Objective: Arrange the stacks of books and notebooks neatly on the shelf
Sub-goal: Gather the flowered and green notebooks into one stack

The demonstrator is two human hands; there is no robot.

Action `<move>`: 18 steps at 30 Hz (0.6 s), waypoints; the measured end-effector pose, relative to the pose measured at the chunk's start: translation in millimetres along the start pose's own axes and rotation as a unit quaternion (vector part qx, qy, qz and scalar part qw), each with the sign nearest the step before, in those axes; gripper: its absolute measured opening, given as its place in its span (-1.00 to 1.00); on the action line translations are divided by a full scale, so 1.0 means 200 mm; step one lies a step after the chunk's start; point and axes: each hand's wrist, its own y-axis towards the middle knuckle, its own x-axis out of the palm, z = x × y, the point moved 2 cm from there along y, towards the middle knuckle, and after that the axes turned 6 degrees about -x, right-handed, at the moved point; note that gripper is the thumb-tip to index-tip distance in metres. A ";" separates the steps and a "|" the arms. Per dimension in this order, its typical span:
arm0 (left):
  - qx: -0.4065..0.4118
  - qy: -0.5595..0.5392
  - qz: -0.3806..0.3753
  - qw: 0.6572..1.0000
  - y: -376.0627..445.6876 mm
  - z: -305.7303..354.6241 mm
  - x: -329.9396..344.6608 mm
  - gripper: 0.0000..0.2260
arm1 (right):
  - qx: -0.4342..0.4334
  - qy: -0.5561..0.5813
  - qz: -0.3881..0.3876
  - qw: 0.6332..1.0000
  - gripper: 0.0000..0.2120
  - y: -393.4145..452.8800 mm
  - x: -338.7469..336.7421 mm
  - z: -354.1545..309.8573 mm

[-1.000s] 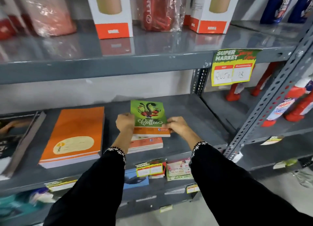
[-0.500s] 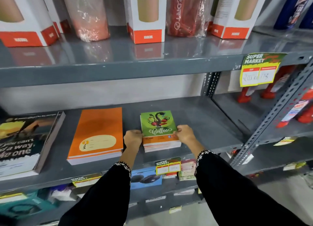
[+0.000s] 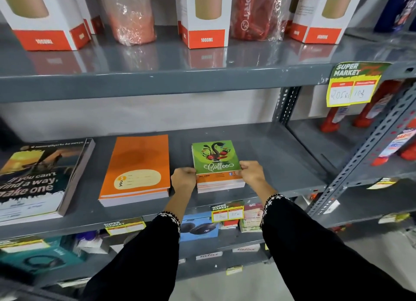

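Observation:
A small stack of notebooks with a green "Coffee" cover [image 3: 215, 157] lies on the grey middle shelf [image 3: 281, 165]. My left hand [image 3: 183, 180] grips its front left corner and my right hand [image 3: 251, 173] grips its front right corner, fingers curled over the top cover. The stack looks squared, edges aligned. To its left lies an orange notebook stack [image 3: 138, 167], apart from my left hand. Further left sits a dark book stack [image 3: 38, 176] with white lettering, angled slightly.
The shelf above carries boxed 1000 ml bottles [image 3: 206, 14] and wrapped red bottles [image 3: 254, 12]. A yellow price tag [image 3: 353, 86] hangs at the right. A perforated upright [image 3: 369, 147] stands at the right. Boxed headphones [image 3: 198, 227] sit on the lower shelf.
The green notebook was lifted and askew over the lower notebooks; now it rests flush on them. Both hands moved to the stack's front corners. The camera shifted left, showing more of the dark books.

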 end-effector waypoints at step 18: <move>0.174 0.149 -0.006 0.973 -0.26 -0.10 -0.01 -0.67 | -0.095 -0.063 -0.027 0.993 -0.50 -0.15 -0.02 0.12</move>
